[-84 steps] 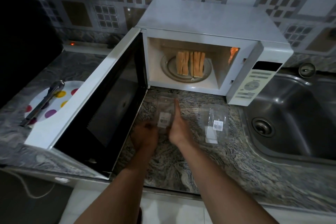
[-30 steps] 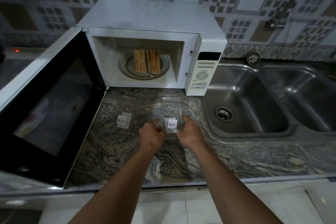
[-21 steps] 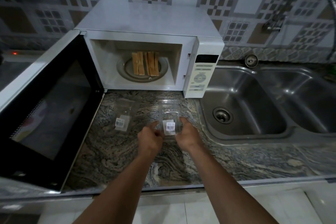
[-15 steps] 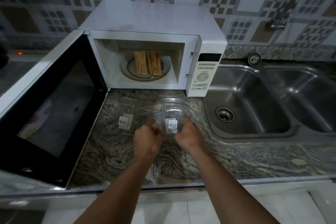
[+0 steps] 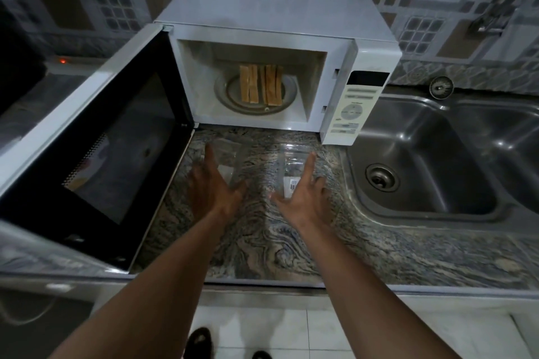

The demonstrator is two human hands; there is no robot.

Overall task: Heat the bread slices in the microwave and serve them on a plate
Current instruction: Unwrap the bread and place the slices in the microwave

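Several bread slices (image 5: 261, 84) stand on edge on the glass turntable (image 5: 288, 97) inside the white microwave (image 5: 277, 9), whose door (image 5: 96, 137) hangs wide open to the left. Two clear plastic wrappers lie flat on the counter below it: the left wrapper (image 5: 230, 157) and the right wrapper (image 5: 291, 166) with a white barcode label. My left hand (image 5: 214, 188) is spread open over the left wrapper. My right hand (image 5: 304, 195) is open with fingers apart, over the near edge of the right wrapper. Neither hand holds anything.
The marbled stone counter (image 5: 262, 242) runs to a steel double sink (image 5: 437, 160) on the right, with a tap (image 5: 485, 23) on the tiled wall. A red indicator light (image 5: 62, 61) glows at far left. White floor tiles lie below the counter edge.
Both hands let go of the right wrapper, which now lies flat on the counter. They opened and spread apart, the left moving over the left wrapper.
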